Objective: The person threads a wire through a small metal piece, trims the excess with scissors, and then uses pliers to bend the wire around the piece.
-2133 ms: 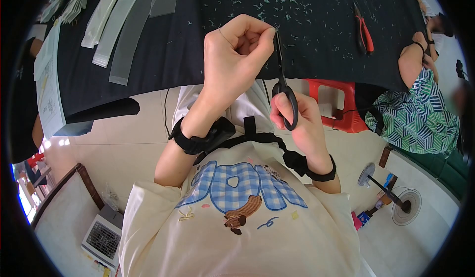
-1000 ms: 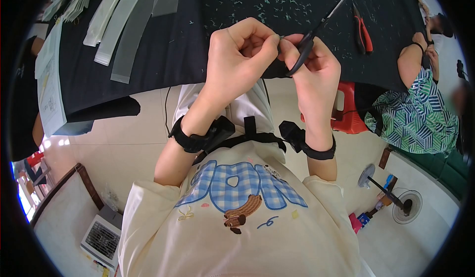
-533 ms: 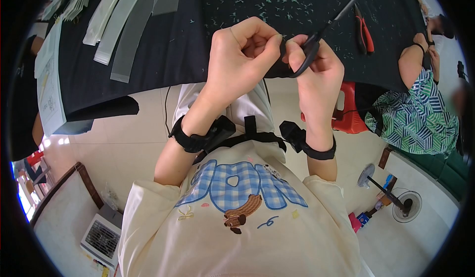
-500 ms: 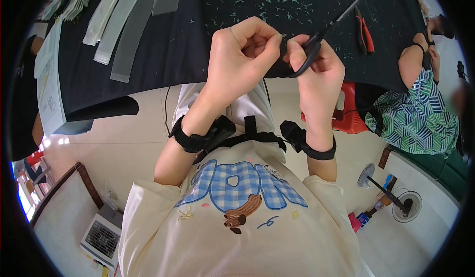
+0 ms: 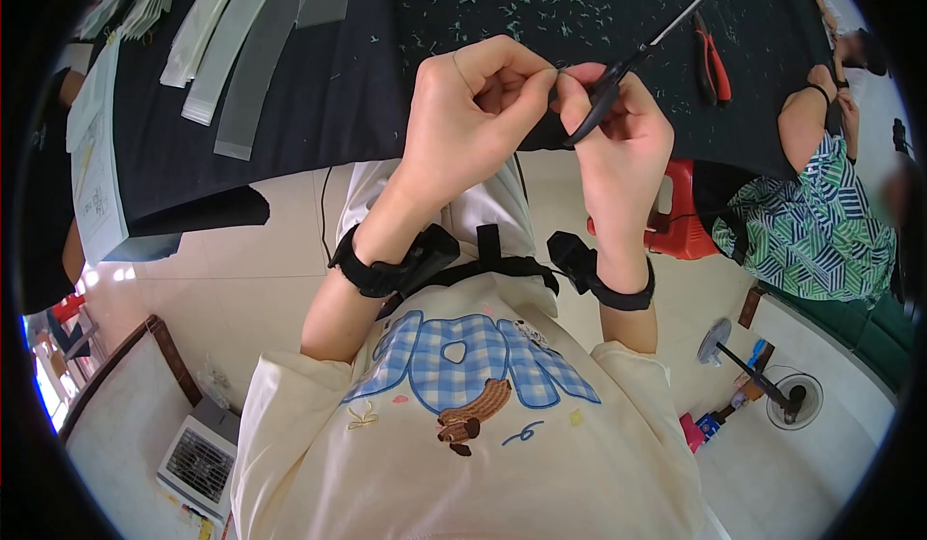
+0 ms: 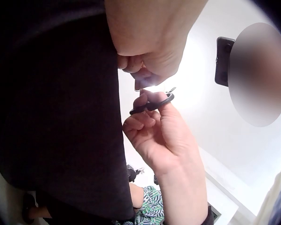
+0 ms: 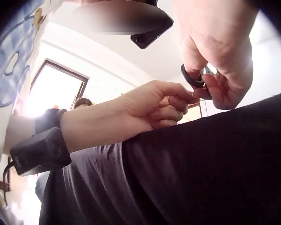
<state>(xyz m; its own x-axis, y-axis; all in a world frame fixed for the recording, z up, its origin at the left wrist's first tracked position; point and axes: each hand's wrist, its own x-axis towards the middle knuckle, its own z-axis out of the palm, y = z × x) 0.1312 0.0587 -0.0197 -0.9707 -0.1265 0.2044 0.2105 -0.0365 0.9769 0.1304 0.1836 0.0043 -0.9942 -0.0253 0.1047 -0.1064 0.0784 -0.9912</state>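
Note:
In the head view my left hand pinches a tiny thing between thumb and forefinger, over the table's front edge. It is too small and too covered to tell its kind. My right hand holds black-handled scissors, blades pointing up and right, away from the left hand. The right thumb and forefinger meet the left fingertips. A scissor loop shows around the right hand's fingers in the left wrist view. From the right wrist view, the left hand reaches the right fingertips, with the dark scissor handle above them.
Small greenish clippings lie scattered on the black tablecloth. Red-handled pliers lie to the right. Clear plastic strips and bags lie at the left. A red stool stands below the table; another person sits at right.
Earlier the scissor blades were at the left fingertips; then the right hand rose and the scissors swung up-right. The fingertips parted slightly half a second ago and meet again now.

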